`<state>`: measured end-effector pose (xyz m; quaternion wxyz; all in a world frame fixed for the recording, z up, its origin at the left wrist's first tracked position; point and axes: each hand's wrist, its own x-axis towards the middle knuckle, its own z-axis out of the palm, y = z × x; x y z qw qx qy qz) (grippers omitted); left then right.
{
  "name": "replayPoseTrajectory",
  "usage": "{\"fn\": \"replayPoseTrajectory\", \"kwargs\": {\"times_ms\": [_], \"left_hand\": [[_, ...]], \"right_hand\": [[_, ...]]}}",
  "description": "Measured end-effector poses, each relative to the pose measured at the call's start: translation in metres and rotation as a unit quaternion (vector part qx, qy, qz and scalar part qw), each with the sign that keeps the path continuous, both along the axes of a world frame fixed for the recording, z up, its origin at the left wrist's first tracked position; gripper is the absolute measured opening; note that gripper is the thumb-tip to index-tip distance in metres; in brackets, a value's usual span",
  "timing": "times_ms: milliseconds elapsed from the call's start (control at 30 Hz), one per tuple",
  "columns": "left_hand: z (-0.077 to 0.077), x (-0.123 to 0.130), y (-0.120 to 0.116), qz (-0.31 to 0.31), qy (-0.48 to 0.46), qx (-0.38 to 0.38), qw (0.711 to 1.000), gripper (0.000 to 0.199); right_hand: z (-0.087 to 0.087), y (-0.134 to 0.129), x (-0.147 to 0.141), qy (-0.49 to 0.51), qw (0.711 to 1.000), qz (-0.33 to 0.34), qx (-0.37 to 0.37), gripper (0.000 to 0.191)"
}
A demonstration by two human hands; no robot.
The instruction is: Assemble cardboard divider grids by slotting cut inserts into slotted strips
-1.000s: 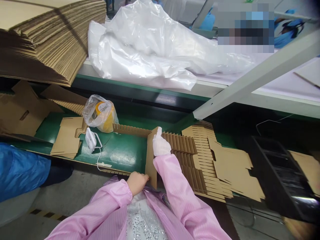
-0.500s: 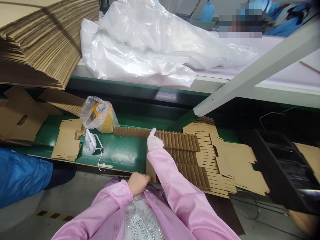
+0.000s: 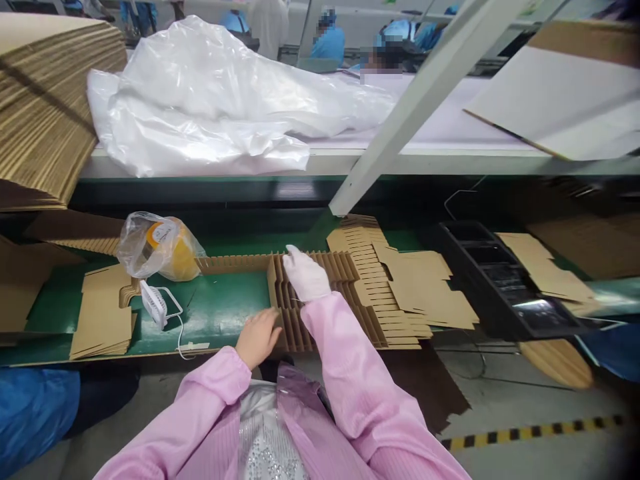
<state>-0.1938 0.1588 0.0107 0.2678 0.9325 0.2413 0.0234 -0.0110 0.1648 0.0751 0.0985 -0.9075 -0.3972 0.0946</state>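
A slotted cardboard divider grid (image 3: 340,267) stands on the green bench, its upright strips crossing long notched strips. My right hand (image 3: 307,275), in a white glove, lies over the grid's left part with fingers stretched out along the strips' top edges. Bare, my left hand (image 3: 259,337) rests at the grid's near left corner, fingers extended and touching the end strip. From the grid's far side a notched cardboard strip (image 3: 233,263) runs left. Flat notched cardboard sheets (image 3: 395,287) lie overlapped to the right of the grid.
Left on the green bench (image 3: 227,303) are a bagged yellow tape roll (image 3: 180,250), a small white fan (image 3: 154,305) and cut cardboard pieces (image 3: 103,310). A black tray (image 3: 500,280) stands right. Clear plastic sheeting (image 3: 200,100) and a slanted white post (image 3: 400,127) are above.
The view has shifted right. My right hand has moved from the grid's left end strip onto the strips, and that end strip now sits against the others. My left hand's fingers have straightened.
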Motion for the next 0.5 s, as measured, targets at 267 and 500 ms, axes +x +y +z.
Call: {"fn": "replayPoseTrajectory", "kwargs": {"times_ms": [267,500], "left_hand": [[0.009,0.093,-0.019,0.051,0.013,0.115,0.992,0.056],[-0.006,0.129,-0.027,0.099,0.107,0.194,0.97,0.055]], "right_hand": [[-0.048,-0.162,0.042,0.272,0.931,-0.189,0.156,0.045],[-0.104,-0.274,0.106,0.094,0.935,-0.256,0.229,0.041]]}}
